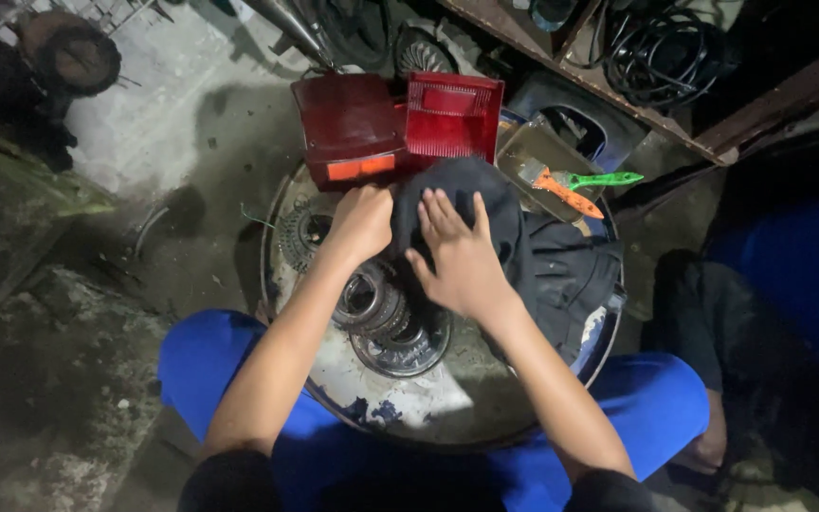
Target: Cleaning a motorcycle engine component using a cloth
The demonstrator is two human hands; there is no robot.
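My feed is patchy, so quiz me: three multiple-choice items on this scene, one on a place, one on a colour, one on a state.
1. Where does the paintbrush lie?
A. in the metal tray behind the drum top
B. on the floor by the left knee
C. under the red box

2. What colour is the open plastic box?
A. yellow
B. red
C. white

3. How is the right hand placed?
A. raised in the air
B. gripping the brush
C. flat, fingers spread, on the dark cloth

Answers:
1 A, its orange handle rests in the tray beside a green handle.
2 B, both halves show red.
3 C, the palm presses the cloth, while the left hand is curled into a fist beside it above the round metal parts.
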